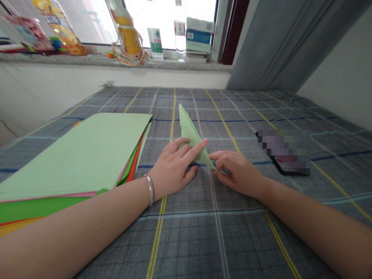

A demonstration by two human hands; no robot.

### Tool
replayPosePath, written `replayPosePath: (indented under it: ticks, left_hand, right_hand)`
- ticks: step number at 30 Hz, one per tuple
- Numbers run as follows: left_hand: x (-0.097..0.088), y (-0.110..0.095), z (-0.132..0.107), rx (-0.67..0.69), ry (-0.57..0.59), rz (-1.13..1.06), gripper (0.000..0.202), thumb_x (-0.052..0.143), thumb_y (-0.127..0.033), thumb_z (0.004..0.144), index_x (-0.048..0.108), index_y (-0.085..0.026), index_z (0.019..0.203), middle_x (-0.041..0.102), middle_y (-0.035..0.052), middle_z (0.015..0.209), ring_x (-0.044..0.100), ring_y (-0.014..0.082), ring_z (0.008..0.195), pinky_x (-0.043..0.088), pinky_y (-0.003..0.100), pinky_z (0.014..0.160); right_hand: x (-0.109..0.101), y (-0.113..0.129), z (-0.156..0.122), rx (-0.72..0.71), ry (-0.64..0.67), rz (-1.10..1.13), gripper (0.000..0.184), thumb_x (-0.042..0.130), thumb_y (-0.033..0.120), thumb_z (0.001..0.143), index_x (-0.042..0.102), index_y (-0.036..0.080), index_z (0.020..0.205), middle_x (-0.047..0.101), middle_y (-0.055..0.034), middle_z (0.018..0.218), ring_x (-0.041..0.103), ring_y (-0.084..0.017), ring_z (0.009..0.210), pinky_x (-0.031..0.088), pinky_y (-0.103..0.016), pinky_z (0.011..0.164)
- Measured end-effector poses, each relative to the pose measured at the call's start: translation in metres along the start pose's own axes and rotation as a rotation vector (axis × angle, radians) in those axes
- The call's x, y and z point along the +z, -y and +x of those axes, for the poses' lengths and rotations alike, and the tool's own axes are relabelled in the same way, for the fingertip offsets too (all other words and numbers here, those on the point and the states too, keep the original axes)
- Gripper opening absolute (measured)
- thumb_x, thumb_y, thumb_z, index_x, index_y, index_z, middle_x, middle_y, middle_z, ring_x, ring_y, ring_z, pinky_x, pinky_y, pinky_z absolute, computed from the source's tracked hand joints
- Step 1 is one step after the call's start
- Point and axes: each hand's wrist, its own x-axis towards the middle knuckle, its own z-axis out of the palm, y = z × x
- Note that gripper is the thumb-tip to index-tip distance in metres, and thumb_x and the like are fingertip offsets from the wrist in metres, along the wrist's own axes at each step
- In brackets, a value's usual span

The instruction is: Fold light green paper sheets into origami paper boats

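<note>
A folded light green sheet of paper [190, 130] lies in the middle of the checked cloth, narrow and pointed at its far end, with folded layers along its right edge. My left hand [174, 166], with a silver bangle at the wrist, rests over its left side. Its fingers are spread, the index finger stretched across the paper and the thumb apart from it. At the near right end, my right hand [235, 170] pinches the paper's pointed corner between thumb and curled fingers. Part of the paper is hidden beneath my left fingers.
A stack of coloured paper [78, 155], light green on top, lies to the left beside my left forearm. On the right is a phone [285, 170] with a blurred screen. Along the windowsill [168, 66] stand a yellow bottle [128, 35], a tube [155, 42], boxes [199, 37] and snack bags [62, 29].
</note>
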Motion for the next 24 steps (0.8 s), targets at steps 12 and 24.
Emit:
replayPosePath:
  ticks: [12,24]
  left_hand:
    - [0.0022,0.0072,0.0023,-0.024,0.072,-0.25,0.04,0.051,-0.02,0.085,0.052,-0.019,0.125,0.06,0.0072,0.123,0.034,0.0259,0.132,0.032,0.049,0.109]
    - [0.0038,0.0083,0.0048,0.062,0.266,-0.306,0.04,0.043,-0.029,0.094,0.048,-0.02,0.132,0.055,0.0102,0.127,0.049,0.0229,0.12,0.032,0.048,0.109]
  right_hand:
    - [-0.0003,-0.0019,0.0,-0.046,0.017,-0.144,0.016,0.059,0.008,0.08,0.057,0.021,0.089,0.062,-0.0036,0.121,0.053,-0.02,0.113,0.043,-0.036,0.096]
    - [-0.004,0.0006,0.0004,-0.115,0.068,-0.224,0.012,0.053,0.023,0.089,0.063,0.02,0.082,0.068,-0.0028,0.091,0.055,-0.019,0.088,0.045,-0.036,0.082]
